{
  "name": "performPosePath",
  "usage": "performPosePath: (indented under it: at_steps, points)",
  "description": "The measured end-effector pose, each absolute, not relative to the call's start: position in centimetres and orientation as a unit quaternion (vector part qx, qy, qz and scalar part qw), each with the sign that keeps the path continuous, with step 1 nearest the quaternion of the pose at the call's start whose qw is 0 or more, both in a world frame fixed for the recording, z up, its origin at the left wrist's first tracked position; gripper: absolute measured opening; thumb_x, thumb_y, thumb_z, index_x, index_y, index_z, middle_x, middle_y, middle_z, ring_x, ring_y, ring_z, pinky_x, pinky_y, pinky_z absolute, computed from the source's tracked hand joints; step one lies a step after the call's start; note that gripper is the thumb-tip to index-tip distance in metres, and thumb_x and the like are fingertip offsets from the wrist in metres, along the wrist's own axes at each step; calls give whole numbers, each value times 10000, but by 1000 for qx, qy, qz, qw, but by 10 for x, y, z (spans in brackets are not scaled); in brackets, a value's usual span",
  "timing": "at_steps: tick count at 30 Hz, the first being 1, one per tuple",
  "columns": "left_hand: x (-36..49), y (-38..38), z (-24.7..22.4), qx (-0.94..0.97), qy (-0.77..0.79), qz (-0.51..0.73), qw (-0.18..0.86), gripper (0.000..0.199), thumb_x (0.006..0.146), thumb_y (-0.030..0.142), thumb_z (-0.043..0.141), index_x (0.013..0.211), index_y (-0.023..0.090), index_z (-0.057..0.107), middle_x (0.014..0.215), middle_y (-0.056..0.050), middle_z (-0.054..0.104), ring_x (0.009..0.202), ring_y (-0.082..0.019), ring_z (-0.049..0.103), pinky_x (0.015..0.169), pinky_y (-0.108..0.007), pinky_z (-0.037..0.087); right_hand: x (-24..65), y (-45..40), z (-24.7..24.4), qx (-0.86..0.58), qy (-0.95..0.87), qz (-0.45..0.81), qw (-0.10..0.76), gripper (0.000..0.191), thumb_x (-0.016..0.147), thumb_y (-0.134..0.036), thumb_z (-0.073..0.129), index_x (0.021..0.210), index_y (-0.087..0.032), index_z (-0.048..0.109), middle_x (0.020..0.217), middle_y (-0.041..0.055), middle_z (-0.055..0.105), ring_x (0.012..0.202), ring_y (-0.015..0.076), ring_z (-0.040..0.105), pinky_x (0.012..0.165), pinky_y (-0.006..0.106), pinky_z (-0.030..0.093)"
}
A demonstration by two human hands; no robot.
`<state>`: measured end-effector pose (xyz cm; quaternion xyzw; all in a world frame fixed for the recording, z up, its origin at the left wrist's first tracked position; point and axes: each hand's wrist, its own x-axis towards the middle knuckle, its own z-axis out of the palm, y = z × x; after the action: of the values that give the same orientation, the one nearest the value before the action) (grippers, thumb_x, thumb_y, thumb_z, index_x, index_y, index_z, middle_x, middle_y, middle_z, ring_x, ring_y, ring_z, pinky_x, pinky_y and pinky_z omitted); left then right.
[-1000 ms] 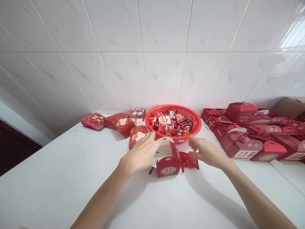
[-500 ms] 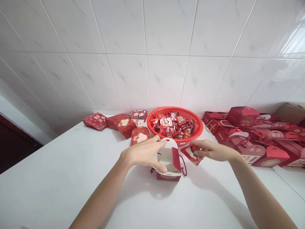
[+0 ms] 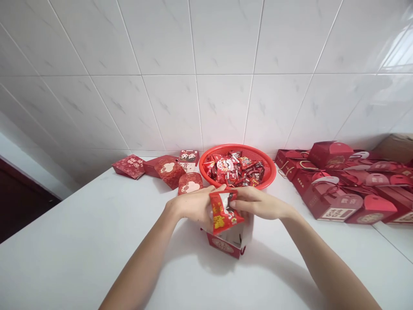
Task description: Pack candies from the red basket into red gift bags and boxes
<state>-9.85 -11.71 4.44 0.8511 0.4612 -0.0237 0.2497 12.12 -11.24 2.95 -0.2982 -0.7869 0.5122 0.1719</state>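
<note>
A small red gift box with a white inside stands on the white table, its top open. My left hand is at the box's left and back side, closed on it; the packet hides part of its fingers. Pinched in my right hand is a red snack packet with yellow print, held tilted over the box opening. A dark red cord shows at the box's lower right corner. Just behind both hands sits a red plastic basket holding many small wrapped sweets.
Flat and partly folded red boxes lie at the back left. Many assembled red gift boxes crowd the right side, with a brown carton behind them. A tiled wall rises behind the table.
My right hand has moved left with the snack packet, from beside the box to over its opening. The box has turned, and its front now faces more to the left.
</note>
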Motion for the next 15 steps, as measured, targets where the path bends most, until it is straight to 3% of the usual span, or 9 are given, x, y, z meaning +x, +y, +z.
performPosePath:
  at_steps: [3,6,9,12,15]
  points:
    - [-98,-114,42,831,484,-84,262,1242,593,494,796,1604,253,117,1583,-126,358,1394,-341,412,1021,-362,460,142,-114,38,-343,-821,450,82,192,897,-331,550,885,-165,647,686,-6,620,608,127,561,537,227,440]
    - [-97,-113,41,820,496,-97,268,1326,595,590,774,1612,242,-3,1635,-143,260,1434,-359,357,1044,-390,437,155,-113,43,-360,-838,408,45,164,854,-316,596,796,-167,633,692,8,641,577,130,575,512,228,423]
    - [-97,-114,39,821,498,-84,266,1295,614,608,758,1612,263,9,1643,-133,250,1421,-363,380,1020,-379,449,155,-100,46,-373,-832,392,123,159,869,-317,575,846,-172,636,722,17,654,609,148,605,548,246,459]
    - [-96,-116,40,823,499,-78,260,1221,650,590,740,1613,264,64,1639,-123,267,1421,-357,386,1021,-377,446,144,-67,42,-395,-838,309,214,126,880,-249,552,905,-170,647,879,49,696,786,172,644,711,274,497]
    - [-96,-118,41,822,501,-84,257,1199,673,581,730,1614,245,67,1648,-124,246,1462,-352,324,1069,-402,413,127,-25,29,-463,-827,247,199,235,806,-85,552,1008,-154,651,1122,99,687,985,199,633,865,296,465]
